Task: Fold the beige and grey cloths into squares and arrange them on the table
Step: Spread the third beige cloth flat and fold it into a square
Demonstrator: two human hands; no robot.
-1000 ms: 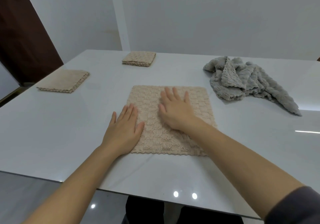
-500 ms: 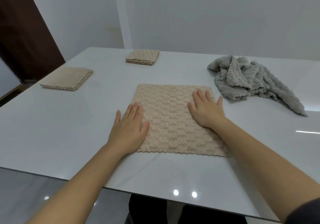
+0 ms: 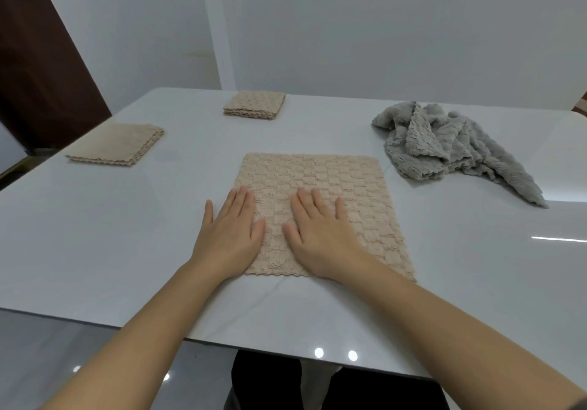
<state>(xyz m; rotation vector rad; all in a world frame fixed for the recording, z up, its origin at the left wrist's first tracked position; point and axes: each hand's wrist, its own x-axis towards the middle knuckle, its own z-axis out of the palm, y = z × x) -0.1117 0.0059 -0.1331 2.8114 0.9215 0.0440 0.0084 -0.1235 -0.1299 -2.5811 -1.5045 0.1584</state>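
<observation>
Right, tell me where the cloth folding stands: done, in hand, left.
Done: the far beige square and the left beige square sit folded on the table. In hand: the third beige cloth lies flat, left hand and right hand pressing it, palms down. Left: folding it down, then the crumpled grey heap on the right.
</observation>
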